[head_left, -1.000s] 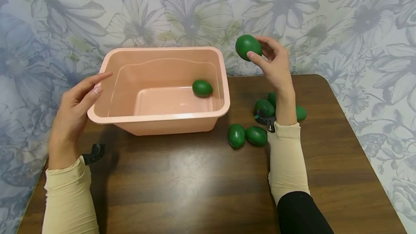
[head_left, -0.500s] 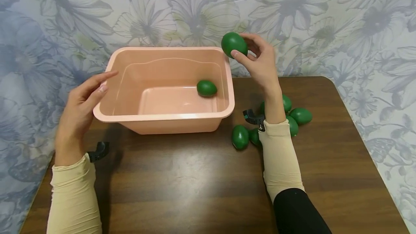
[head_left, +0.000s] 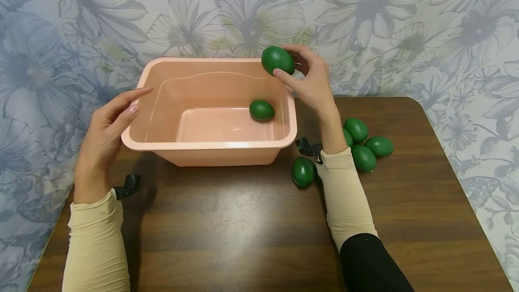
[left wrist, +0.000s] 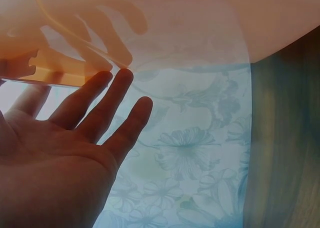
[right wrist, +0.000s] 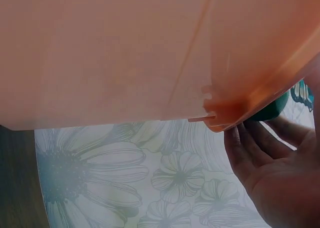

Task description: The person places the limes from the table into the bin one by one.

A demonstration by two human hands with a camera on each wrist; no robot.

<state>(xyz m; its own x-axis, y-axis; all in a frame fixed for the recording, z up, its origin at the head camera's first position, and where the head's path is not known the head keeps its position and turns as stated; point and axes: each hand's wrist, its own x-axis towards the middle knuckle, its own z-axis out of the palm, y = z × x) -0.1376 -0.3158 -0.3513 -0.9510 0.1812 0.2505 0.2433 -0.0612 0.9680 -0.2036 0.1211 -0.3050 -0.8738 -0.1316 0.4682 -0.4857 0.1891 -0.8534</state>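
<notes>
My right hand (head_left: pixel 310 80) pinches a glossy dark green egg-shaped fruit (head_left: pixel 277 60) between thumb and fingertips, above the back right corner of a peach plastic tub (head_left: pixel 211 146). In the right wrist view this held fruit (right wrist: pixel 272 109) shows partly behind the tub's rim. Another green fruit (head_left: pixel 261 110) lies inside the tub at its right end. My left hand (head_left: pixel 105 134) is at the tub's left rim, with index finger and thumb over the edge. Its other fingers (left wrist: pixel 107 105) are fairly straight, their tips at the outer wall in the left wrist view.
Several more green fruits (head_left: pixel 363 158) lie on the brown wooden table (head_left: pixel 235 220) to the right of the tub, some partly hidden by my right forearm. One fruit (head_left: pixel 303 172) lies left of that forearm. A floral-patterned covering (head_left: pixel 405 35) stands behind the table.
My right hand has moved left with the green fruit, from beside the tub to over its back right corner. The left hand stays at the rim; the view has shifted slightly.
</notes>
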